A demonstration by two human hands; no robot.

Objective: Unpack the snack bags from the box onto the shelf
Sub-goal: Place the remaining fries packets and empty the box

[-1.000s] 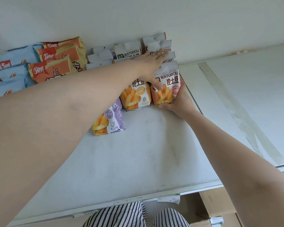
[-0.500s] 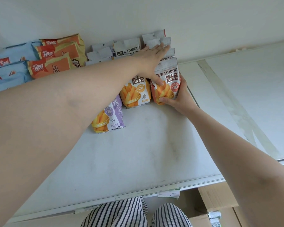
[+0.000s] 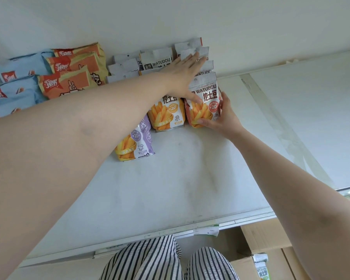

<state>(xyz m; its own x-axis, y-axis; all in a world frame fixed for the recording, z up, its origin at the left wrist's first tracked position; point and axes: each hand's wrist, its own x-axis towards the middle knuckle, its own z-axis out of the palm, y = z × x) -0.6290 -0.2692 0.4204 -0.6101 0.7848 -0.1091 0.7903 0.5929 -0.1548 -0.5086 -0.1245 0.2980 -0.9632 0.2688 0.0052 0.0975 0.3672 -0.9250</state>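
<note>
An orange-red snack bag [image 3: 207,98] stands at the front of the rightmost row on the white shelf [image 3: 170,188]. My right hand [image 3: 220,120] grips its lower right side and bottom. My left hand [image 3: 183,77] lies flat with fingers spread over the tops of the bags behind it, thumb touching the front bag. Beside it stand a yellow snack bag [image 3: 167,116] and a purple snack bag [image 3: 138,142], each fronting its own row. The cardboard box [image 3: 265,237] sits below the shelf at bottom right.
Orange and blue packets [image 3: 69,77] are stacked at the shelf's back left. A white wall rises behind the rows. A second shelf panel [image 3: 311,118] extends to the right. Striped trousers [image 3: 150,259] show below the shelf's front edge.
The orange-red bag has been pushed slightly back against its row. Both hands stay on it, with only small shifts.
</note>
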